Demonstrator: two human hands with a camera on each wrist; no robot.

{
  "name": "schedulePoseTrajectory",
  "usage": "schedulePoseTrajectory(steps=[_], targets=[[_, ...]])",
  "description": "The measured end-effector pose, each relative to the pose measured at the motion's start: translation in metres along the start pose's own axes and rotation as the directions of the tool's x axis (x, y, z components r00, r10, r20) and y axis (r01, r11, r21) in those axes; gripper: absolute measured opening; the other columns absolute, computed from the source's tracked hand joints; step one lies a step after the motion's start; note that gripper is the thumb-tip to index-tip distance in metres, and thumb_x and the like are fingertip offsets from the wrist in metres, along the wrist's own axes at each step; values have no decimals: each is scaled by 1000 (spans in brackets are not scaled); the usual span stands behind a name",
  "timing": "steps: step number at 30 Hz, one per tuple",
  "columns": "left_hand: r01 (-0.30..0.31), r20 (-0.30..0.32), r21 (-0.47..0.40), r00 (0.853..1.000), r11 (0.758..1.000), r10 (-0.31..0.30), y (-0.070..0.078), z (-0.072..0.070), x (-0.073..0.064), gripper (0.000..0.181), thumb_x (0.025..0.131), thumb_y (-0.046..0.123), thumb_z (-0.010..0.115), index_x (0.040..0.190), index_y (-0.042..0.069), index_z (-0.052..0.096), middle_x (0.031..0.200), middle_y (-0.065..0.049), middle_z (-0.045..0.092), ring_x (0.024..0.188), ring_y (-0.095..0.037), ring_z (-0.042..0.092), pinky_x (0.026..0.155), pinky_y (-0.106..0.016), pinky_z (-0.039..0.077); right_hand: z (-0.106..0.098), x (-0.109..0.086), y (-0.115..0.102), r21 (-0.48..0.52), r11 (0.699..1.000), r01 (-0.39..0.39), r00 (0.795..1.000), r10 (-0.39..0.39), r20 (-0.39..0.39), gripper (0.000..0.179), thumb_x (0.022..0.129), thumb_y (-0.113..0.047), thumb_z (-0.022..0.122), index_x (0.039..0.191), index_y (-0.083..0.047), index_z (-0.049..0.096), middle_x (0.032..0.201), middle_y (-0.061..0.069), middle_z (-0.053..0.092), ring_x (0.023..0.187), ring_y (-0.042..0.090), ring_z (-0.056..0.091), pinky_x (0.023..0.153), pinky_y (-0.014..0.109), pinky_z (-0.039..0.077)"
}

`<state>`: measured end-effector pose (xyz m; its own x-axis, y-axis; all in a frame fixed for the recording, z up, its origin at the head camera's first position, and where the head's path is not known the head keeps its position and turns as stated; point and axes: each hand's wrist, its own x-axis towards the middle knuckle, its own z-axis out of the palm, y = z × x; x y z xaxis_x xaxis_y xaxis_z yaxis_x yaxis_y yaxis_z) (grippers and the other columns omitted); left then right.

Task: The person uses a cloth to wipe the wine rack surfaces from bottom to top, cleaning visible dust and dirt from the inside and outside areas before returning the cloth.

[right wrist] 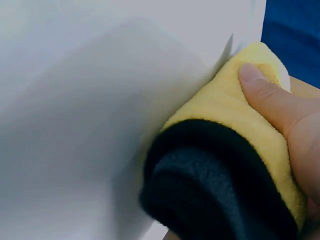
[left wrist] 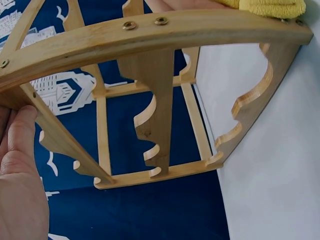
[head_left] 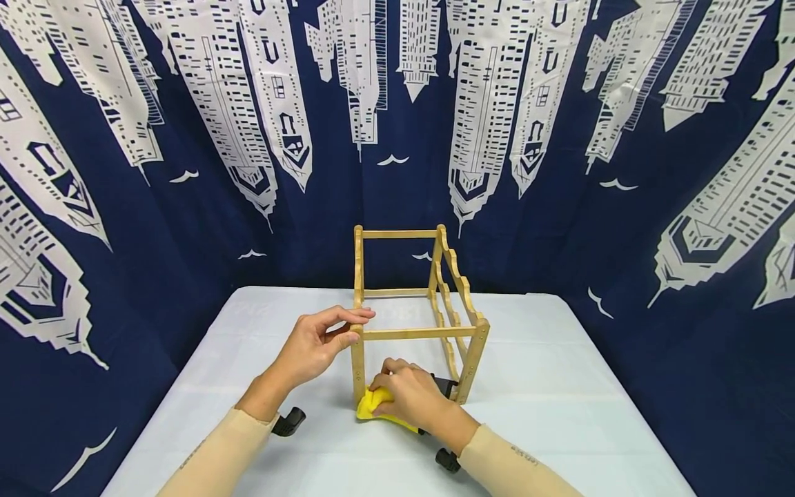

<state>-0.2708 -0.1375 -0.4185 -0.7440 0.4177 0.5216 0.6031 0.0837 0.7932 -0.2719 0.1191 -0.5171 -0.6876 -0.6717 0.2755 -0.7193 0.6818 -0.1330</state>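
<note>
1. On the white table (head_left: pixel 590 414), ahead of you, the wooden rack (head_left: pixel 422 333) stands upright on its posts. One end faces you; its wavy-edged rails run away from you toward the blue backdrop (head_left: pixel 363 200), while plain bars cross from left to right.
2. At the foot of the rack's near-left post lies the yellow cloth (head_left: pixel 371 406), bunched. Its long axis slants: one end points left, against the post, and the other runs right and toward you, under your palm. Dark material shows along its edge in the right wrist view.
3. Your left hand (head_left: pixel 313 348) reaches up from the lower left and holds the rack's top near-left corner, thumb on the near side, fingers reaching over the wood.
4. Your right hand (head_left: pixel 413 397) comes in from the lower right, back of the hand up, fingers bent and gripping the cloth low by the rack's near end; the thumb presses on the yellow fabric.
5. On your left sleeve (head_left: pixel 214 459) and right sleeve (head_left: pixel 512 462) runs small dark lettering, too small to read.
6. Across the backdrop, white printed buildings and birds hang upside down and at angles.
</note>
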Motion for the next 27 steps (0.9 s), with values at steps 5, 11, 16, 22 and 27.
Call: schedulePoseTrajectory(steps=[5, 11, 16, 22, 27], targets=[[-13, -10, -8, 1000, 1000, 13, 0, 0, 1, 20, 111, 1, 76, 128, 10, 80, 151, -17, 80, 150, -5, 70, 119, -29, 63, -4, -5, 7, -21, 999, -41, 999, 41, -6, 35, 89, -41, 105, 117, -25, 92, 105, -10, 76, 93, 7, 67, 81, 28, 58], [4, -15, -3, 1000, 1000, -4, 0, 0, 2, 20, 109, 0, 78, 126, 8, 80, 151, -17, 80, 148, -4, 71, 119, -29, 63, -14, -23, 22, 14, 994, -104, 995, 104, 5, 31, 90, -36, 104, 114, -20, 94, 107, -6, 76, 96, 10, 64, 83, 29, 53], [7, -18, 12, 1000, 1000, -7, -1, 1, 1, 21, 109, 0, 78, 127, 10, 81, 151, -16, 80, 150, -5, 70, 119, -29, 62, -23, -38, 30, -17, 996, -90, 996, 89, -4, 29, 91, -31, 103, 114, -15, 94, 105, -4, 71, 94, 11, 59, 87, 33, 57], [21, -11, 17, 1000, 1000, -21, 1, 2, 1, 21, 110, 3, 78, 128, 12, 81, 152, -11, 81, 153, -5, 68, 121, -30, 61, -29, -45, 33, -57, 997, -61, 997, 63, 35, 32, 95, -27, 101, 121, -13, 89, 107, -1, 78, 95, 14, 67, 86, 35, 64], [27, -19, 2, 999, 1000, -27, 1, 3, 0, 21, 110, 2, 78, 128, 11, 81, 152, -12, 80, 152, -4, 68, 121, -29, 61, -23, -47, 36, -90, 995, -38, 999, 41, 35, 38, 94, -29, 101, 127, -16, 87, 115, -1, 82, 103, 16, 72, 96, 40, 67]])
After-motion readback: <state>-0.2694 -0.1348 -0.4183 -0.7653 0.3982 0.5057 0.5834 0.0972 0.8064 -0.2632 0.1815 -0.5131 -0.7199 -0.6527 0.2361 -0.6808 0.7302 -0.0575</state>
